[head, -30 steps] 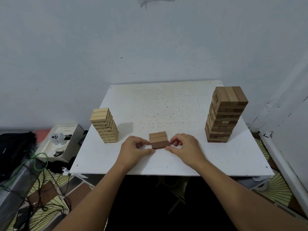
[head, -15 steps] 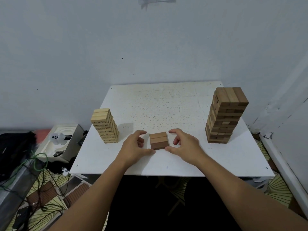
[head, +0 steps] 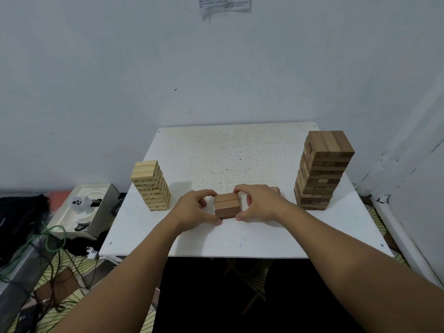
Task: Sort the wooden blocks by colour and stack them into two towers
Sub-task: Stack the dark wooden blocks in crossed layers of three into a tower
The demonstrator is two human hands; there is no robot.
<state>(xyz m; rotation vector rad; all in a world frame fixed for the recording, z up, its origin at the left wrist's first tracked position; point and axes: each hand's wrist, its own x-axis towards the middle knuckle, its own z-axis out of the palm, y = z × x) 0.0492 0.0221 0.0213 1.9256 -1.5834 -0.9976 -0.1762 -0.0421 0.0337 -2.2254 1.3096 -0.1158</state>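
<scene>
- We see the left hand (head: 192,210) curled round the left side of a small stack of brown blocks (head: 227,205), its thumb at the stack's near lower corner and its forefinger arched over to the far upper edge.
- We see the right hand (head: 260,203) mirroring it on the right side, thumb low at the near corner, fingers bent over the far top edge; the stack is clamped between the two hands.
- The small stack sits near the table's (head: 216,239) front edge, about midway along it; we cannot tell whether it rests on the surface or is just lifted.
- Both forearms enter from the bottom of the view and converge on the stack, wrists roughly level, palms facing each other.
- The pale tower (head: 151,185) stands upright near the table's left edge; the darker tower (head: 322,169), taller, stands near the right edge. Both are well apart from the hands.
- Hidden or unclear: the far side of the small stack lies behind the fingers; a brown sliver shows behind the right hand's knuckles, and we cannot tell what it is. The print on the pale blocks is too small to read.
- A paper notice (head: 224,4) on the wall is cut off by the top of the view.
</scene>
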